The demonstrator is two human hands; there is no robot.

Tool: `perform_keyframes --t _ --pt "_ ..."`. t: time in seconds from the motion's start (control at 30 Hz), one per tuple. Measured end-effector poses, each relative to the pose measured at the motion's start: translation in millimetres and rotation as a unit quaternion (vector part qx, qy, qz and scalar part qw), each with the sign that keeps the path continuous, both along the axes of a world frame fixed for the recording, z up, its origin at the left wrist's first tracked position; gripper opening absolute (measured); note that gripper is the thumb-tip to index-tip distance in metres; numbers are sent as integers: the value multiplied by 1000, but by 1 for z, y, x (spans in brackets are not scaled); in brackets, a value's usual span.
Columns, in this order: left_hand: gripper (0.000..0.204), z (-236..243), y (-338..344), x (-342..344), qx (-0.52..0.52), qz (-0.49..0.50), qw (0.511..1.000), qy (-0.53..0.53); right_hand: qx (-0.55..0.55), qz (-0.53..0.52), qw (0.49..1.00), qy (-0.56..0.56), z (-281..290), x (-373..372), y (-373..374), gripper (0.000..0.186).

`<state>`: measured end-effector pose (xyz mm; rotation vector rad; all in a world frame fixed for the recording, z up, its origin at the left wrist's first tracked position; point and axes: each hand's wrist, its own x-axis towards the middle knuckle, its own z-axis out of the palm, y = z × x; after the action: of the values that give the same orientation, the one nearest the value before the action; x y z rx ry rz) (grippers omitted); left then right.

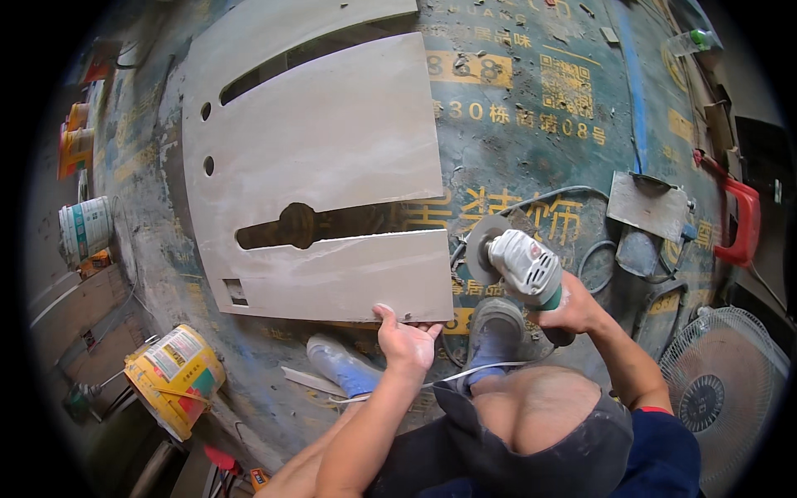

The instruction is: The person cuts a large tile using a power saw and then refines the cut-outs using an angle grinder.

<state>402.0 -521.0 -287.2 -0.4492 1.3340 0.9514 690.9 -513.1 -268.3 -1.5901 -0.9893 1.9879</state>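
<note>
A large beige tile slab (324, 149) lies in front of me, with long slots, round holes and a small square cutout in it. My left hand (407, 342) is closed on its near edge close to the right corner, thumb on top and fingers partly hidden below. In my right hand (569, 309) is a dusty white and green angle grinder (527, 264), gripped round its body. The grinder's disc (481, 247) stands just right of the slab's right edge, near the open end of the lower slot. Whether the disc spins, I cannot tell.
A grey cable (573, 191) curls over the printed green floor sheet (515, 133). At right are a dusty metal plate (647, 203), a red-handled tool (737, 220) and a fan (714, 398). A yellow bucket (178, 378) stands at left. My shoes (496, 328) are close below the grinder.
</note>
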Motion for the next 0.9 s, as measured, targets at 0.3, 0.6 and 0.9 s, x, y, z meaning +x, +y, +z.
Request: perform_keyframes --t 0.3,0.6,0.9 --pt "69 21 1 -4 25 -28 999 13 102 150 980 -86 3 12 2 70" --pt "61 22 2 -4 22 -13 999 40 185 304 927 -123 0 13 16 75" --pt "62 26 3 -3 27 -14 999 25 214 367 899 -105 -4 2 25 79"
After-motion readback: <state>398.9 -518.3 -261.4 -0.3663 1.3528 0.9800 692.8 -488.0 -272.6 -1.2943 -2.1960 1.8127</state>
